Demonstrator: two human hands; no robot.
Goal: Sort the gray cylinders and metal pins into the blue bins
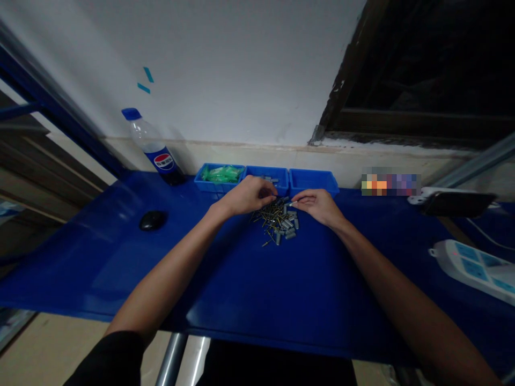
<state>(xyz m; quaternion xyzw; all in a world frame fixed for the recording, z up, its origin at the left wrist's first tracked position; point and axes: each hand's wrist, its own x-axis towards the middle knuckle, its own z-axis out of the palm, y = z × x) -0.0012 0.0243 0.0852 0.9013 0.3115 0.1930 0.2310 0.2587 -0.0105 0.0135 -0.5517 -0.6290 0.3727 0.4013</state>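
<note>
A pile of brass-coloured screws [271,215] and small grey cylinders [288,225] lies on the blue table. My left hand [253,194] is over the pile's upper left side, thumb and fingers pinched; whatever is between them is too small to name. At the pile's upper right, my right hand [316,206] pinches a small whitish piece. Behind the hands stand three blue bins in a row: the left bin [215,187] holds green packets, the middle bin [284,188] has some grey pieces, and the right bin [314,182] shows nothing inside.
A cola bottle [161,158] stands at the back left, with a black mouse [152,220] in front of it. On the right are a white power strip [475,268], a dark phone-like device [458,204] and a blurred colourful item [390,184]. A wall rises behind the table [257,300].
</note>
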